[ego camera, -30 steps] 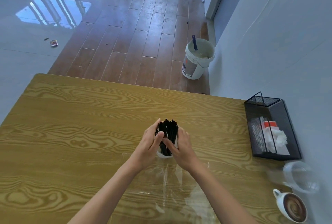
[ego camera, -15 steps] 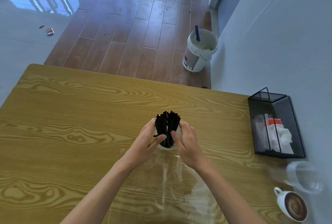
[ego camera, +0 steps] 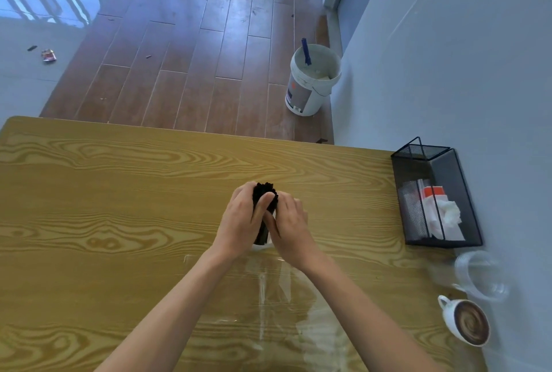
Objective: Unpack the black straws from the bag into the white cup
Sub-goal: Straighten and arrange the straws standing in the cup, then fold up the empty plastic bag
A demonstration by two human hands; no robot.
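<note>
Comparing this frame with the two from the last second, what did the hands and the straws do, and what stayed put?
Both hands closed in: the left hand now grips the bundle of black straws with its thumb across it, and the right hand presses in from the other side. The straw tops, earlier fanned loosely, are now bunched tight. The small white cup, the clear plastic bag and the black mesh basket stayed put.

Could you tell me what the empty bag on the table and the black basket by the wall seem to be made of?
Empty bag: thin clear plastic film, judging by glossy glare and wood grain showing through. Black basket: fine metal wire mesh, seemingly matte-coated; its contents show through the sides.
</note>
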